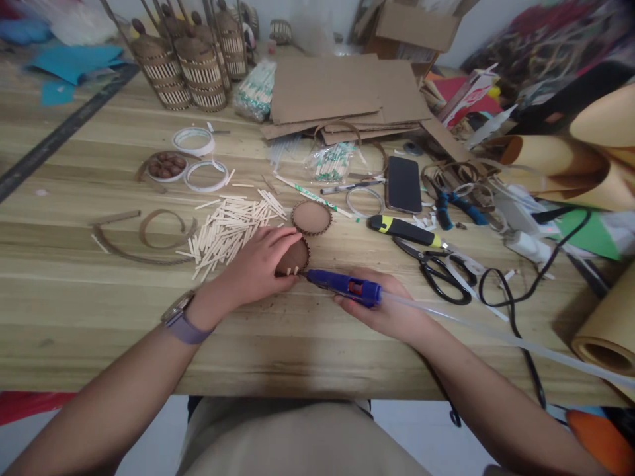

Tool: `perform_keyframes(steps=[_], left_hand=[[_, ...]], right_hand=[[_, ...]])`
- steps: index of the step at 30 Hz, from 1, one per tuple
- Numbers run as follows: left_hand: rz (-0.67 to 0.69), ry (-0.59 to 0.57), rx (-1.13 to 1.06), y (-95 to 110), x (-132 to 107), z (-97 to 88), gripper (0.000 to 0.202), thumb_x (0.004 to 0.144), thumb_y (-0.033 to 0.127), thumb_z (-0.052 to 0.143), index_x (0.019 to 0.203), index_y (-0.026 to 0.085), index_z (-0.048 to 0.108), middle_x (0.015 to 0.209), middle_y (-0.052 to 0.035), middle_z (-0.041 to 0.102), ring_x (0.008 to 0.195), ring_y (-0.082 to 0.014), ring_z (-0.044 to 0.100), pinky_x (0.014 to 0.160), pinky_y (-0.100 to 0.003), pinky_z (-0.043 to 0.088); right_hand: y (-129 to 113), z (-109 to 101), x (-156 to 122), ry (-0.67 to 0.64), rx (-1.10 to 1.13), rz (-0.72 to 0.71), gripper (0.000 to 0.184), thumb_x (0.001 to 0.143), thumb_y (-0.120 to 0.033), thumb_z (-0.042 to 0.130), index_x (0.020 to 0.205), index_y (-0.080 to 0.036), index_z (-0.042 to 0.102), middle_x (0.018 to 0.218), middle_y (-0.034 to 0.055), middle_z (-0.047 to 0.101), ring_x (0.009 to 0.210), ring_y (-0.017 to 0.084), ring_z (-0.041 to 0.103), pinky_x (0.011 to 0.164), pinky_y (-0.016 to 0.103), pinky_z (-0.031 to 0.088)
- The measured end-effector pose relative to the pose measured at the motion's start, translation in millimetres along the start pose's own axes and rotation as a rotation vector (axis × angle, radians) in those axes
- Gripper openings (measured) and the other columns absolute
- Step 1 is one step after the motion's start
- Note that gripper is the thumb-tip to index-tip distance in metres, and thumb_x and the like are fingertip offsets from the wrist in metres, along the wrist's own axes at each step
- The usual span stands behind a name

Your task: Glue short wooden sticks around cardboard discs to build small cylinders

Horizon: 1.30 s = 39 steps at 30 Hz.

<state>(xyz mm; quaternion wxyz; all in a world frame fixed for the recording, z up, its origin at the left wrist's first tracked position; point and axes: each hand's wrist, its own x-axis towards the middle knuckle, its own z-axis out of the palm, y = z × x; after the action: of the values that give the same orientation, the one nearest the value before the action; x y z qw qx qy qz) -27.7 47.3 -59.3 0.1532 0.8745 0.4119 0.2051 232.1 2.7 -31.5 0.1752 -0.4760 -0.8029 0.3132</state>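
Note:
My left hand (265,264) is closed around the left side of a round brown cardboard disc (292,256) with a dark rope-like rim, steadying it on the table. A few short pale sticks stand at the disc's near edge. In my right hand (387,304) is a blue glue gun (344,285), its nozzle pointing left at that edge by the sticks. A long clear glue stick (446,317) trails from its back end. Just behind lies a second rimmed disc (311,218). Left of it spreads a pile of short wooden sticks (233,228), partly behind my left hand.
Black scissors (441,274), a yellow-black cutter (404,230) and a phone (403,185) lie to the right. A black cable (513,317) loops near the right edge. Tape rolls (206,176), cardboard sheets (327,86) and lantern-like stick containers (201,69) are farther back.

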Motion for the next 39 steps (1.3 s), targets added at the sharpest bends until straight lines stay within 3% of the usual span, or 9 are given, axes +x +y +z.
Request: perform_keyframes(steps=[10,15,20,23,26,29,32,35,39], left_hand=[[0.016,0.005,0.005,-0.7,0.0,1.2,0.062,0.081,0.031,0.066,0.138,0.012,0.049,0.141,-0.0173,0.054,0.129,-0.0350,0.048,0.112,-0.055,0.039],[-0.009,-0.028,0.019,2.5,1.3,0.9,0.065,0.079,0.032,0.069,0.139,0.014,0.048,0.142,-0.0153,0.054,0.129,-0.0342,0.048,0.112,-0.053,0.039],[-0.028,-0.072,0.016,0.2,0.1,1.0,0.075,0.079,0.039,0.075,0.143,0.014,0.045,0.146,-0.0165,0.051,0.133,-0.0358,0.045,0.114,-0.054,0.036],[-0.017,-0.131,-0.005,-2.7,-1.7,-0.4,0.091,0.075,0.053,0.079,0.148,0.015,0.040,0.153,-0.0181,0.044,0.139,-0.0388,0.038,0.116,-0.057,0.032],[0.011,-0.142,-0.035,-4.1,-2.5,-9.0,0.102,0.069,0.067,0.078,0.149,0.017,0.040,0.157,-0.0189,0.038,0.143,-0.0414,0.032,0.117,-0.057,0.031],[-0.013,0.009,-0.032,-7.3,-2.2,-25.1,0.078,0.083,0.066,0.064,0.144,0.021,0.046,0.145,-0.0148,0.052,0.136,-0.0357,0.043,0.114,-0.054,0.036],[-0.214,0.177,0.188,-15.9,-2.6,-39.7,0.042,0.097,0.045,0.051,0.131,0.021,0.057,0.123,-0.0123,0.066,0.117,-0.0328,0.056,0.102,-0.052,0.045],[-0.337,0.131,0.422,-26.4,-4.7,-44.3,0.027,0.093,0.032,0.053,0.112,0.020,0.068,0.107,-0.0133,0.069,0.103,-0.0346,0.060,0.092,-0.051,0.048],[-0.327,0.054,0.484,-33.1,-7.2,-40.5,0.020,0.090,0.026,0.054,0.089,0.021,0.073,0.092,-0.0103,0.068,0.091,-0.0305,0.062,0.083,-0.045,0.050]], right_hand=[[-0.7,1.0,0.1,0.023,0.009,-0.032,0.018,0.087,-0.036,0.059,0.077,-0.022,0.062,0.071,0.0042,0.063,0.069,0.021,0.063,0.064,0.031,0.047],[1.0,-0.8,-0.1,0.187,0.135,0.177,0.022,0.083,-0.045,0.066,0.079,-0.024,0.063,0.074,0.0049,0.067,0.070,0.023,0.063,0.062,0.033,0.047],[14.8,-3.1,4.6,0.256,0.640,0.498,0.039,0.076,-0.058,0.075,0.078,-0.021,0.063,0.064,0.0017,0.062,0.056,0.016,0.055,0.051,0.029,0.045],[17.3,-11.0,9.7,0.173,1.042,0.559,0.037,0.075,-0.051,0.079,0.087,-0.018,0.067,0.066,0.0000,0.063,0.055,0.012,0.056,0.052,0.024,0.049],[16.3,-21.9,13.1,0.133,1.174,0.653,0.024,0.080,-0.037,0.077,0.090,-0.016,0.069,0.069,0.0022,0.068,0.061,0.013,0.065,0.060,0.024,0.056],[16.9,-29.6,13.5,0.145,1.151,0.685,0.019,0.081,-0.030,0.076,0.092,-0.015,0.070,0.083,0.0078,0.075,0.072,0.016,0.070,0.067,0.025,0.058],[21.7,-33.0,11.8,0.129,1.061,0.636,0.026,0.075,-0.035,0.080,0.089,-0.015,0.071,0.083,0.0074,0.075,0.073,0.017,0.069,0.068,0.027,0.056],[30.3,-35.3,9.7,0.127,0.866,0.543,0.034,0.074,-0.047,0.079,0.085,-0.017,0.070,0.077,0.0035,0.071,0.069,0.016,0.065,0.068,0.029,0.052],[39.2,-39.5,8.3,0.079,0.477,0.435,0.040,0.083,-0.058,0.065,0.083,-0.019,0.069,0.073,0.0001,0.067,0.064,0.015,0.059,0.062,0.028,0.045]])
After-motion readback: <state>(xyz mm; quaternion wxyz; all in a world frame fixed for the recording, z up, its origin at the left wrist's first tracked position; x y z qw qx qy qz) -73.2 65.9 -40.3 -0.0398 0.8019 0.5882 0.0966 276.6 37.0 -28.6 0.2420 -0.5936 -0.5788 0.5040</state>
